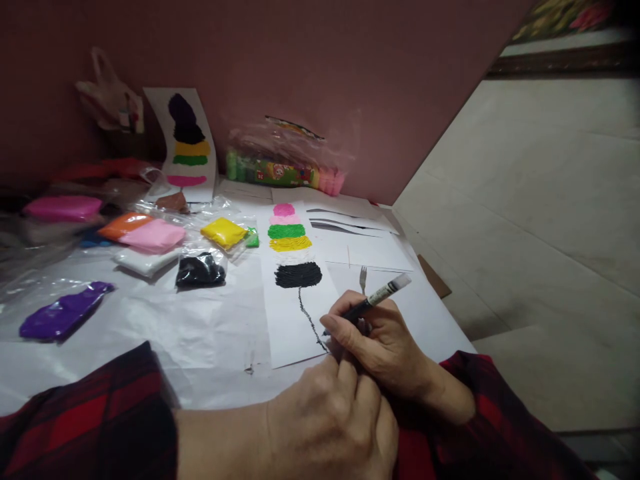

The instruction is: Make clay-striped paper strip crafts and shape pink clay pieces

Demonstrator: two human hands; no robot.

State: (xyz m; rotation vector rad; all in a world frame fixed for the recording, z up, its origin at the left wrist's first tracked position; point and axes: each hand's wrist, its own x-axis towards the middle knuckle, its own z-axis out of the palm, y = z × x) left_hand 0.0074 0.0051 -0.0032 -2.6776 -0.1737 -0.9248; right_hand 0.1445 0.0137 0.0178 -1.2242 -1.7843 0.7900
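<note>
My right hand (377, 340) is closed around a black pen (376, 295) with a clear cap on its upper end. Its tip is at the white paper strip (290, 337), beside the lower end of a thin dark wavy line (309, 317). Above that line are stacked clay bands, black (299, 275), white, yellow (290, 244), green (287, 231) and pinks. My left hand (335, 420) is curled in front of the strip's near edge, against my right hand. Its fingertips are hidden, and I cannot see what they hold.
Bagged clay lies leftward: purple (65, 312), black (201, 271), yellow (224, 233) and pink (153, 236). A similar picture (190, 137) leans on the wall near a clear bag of colourful sticks (285, 172). A fork (363, 280) and paper sheets (370, 248) lie rightward.
</note>
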